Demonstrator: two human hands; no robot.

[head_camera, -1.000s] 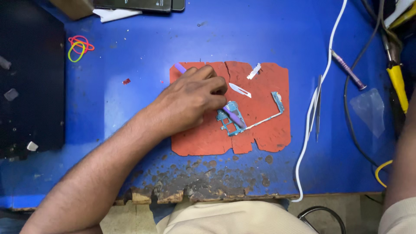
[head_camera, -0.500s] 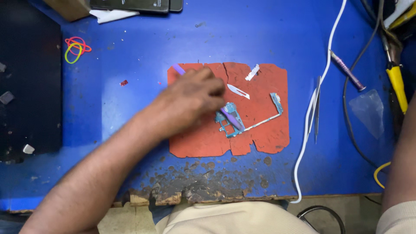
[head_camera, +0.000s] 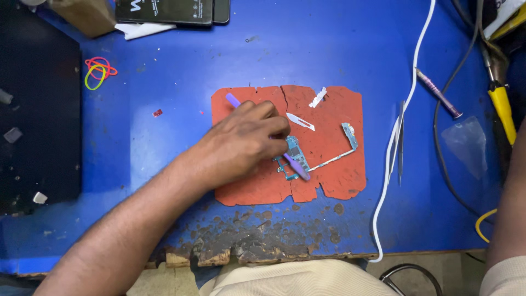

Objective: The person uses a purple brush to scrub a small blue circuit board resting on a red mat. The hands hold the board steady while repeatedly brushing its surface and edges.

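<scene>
L hand [head_camera: 241,143] is closed in a pen-style grip on a thin purple plastic stick tool [head_camera: 296,165], tip down on a small teal-green circuit board [head_camera: 290,159] lying near centre of the cracked, worn red-orange rubber mat [head_camera: 334,181] on the blue workbench [head_camera: 164,66]. A small silver blade [head_camera: 300,121] lies on mat just above the board, w/ a thin flex strip [head_camera: 335,159] to its right. R hand is out of frame, only forearm [head_camera: 507,208] at the right edge, so grip can't be told.
</scene>
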